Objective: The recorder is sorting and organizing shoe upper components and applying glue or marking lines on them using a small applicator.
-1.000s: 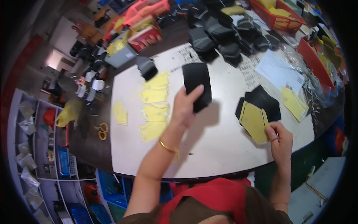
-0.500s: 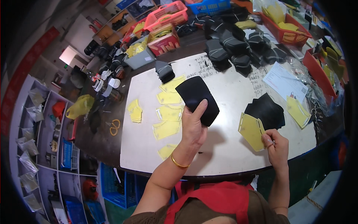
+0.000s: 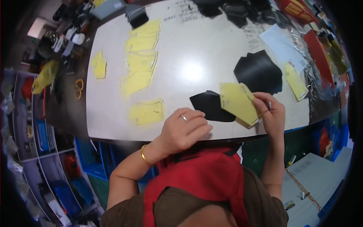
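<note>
In my right hand (image 3: 270,111) is a yellow pentagonal template (image 3: 238,102) with slots along its edges, pinched at its right side. Its left part covers the right end of a black cut piece (image 3: 211,106), which lies at the table's near edge. Beside that piece's left end is my left hand (image 3: 185,128), palm down, its fingers loosely bent and slightly apart, holding nothing that I can see. Beyond the template lies a stack of larger black pieces (image 3: 259,72).
Several yellow templates (image 3: 141,81) form a column on the white board (image 3: 181,49), with another yellow template (image 3: 99,65) to their left. A single yellow template (image 3: 295,81) and a paper sheet (image 3: 281,45) lie right. Orange-handled scissors (image 3: 78,89) are far left. Black bundles (image 3: 234,13) stand at the back.
My left hand has come down toward me and let go of the black piece, which now lies on the board. The yellow template has moved left over it. The view has tilted down.
</note>
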### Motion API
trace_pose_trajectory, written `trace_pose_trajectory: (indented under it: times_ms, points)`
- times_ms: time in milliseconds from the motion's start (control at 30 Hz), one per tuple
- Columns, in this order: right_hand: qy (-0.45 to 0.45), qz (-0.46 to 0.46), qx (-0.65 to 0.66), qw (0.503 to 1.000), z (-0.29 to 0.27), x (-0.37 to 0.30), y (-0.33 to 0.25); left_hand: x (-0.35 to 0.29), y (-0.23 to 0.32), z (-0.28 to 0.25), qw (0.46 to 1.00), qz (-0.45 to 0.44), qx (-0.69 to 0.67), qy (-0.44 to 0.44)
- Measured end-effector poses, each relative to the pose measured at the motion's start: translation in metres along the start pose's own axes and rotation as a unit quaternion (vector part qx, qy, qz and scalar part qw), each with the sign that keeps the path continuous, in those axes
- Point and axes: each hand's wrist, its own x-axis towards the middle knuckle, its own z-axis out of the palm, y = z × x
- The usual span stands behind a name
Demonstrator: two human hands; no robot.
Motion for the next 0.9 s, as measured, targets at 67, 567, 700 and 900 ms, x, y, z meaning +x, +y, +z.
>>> trace_pose_trajectory:
  times_ms: [67,567,700,900]
  points:
    - [-0.127,-0.002,0.005,0.992,0.017,0.01,-0.008,-0.008,0.005,0.008,0.999,-0.027,0.022,0.022]
    - [-0.208,-0.048,-0.107,0.971,0.053,0.03,-0.011,-0.019,0.003,0.032,0.992,-0.116,0.007,0.043]
    - [-0.206,-0.065,-0.125,0.968,0.052,0.032,-0.008,-0.009,0.005,0.027,0.992,-0.127,0.02,0.011]
    - [-0.262,0.083,-0.085,0.958,0.035,0.052,-0.016,0.001,0.007,0.023,0.985,-0.135,0.086,-0.072]
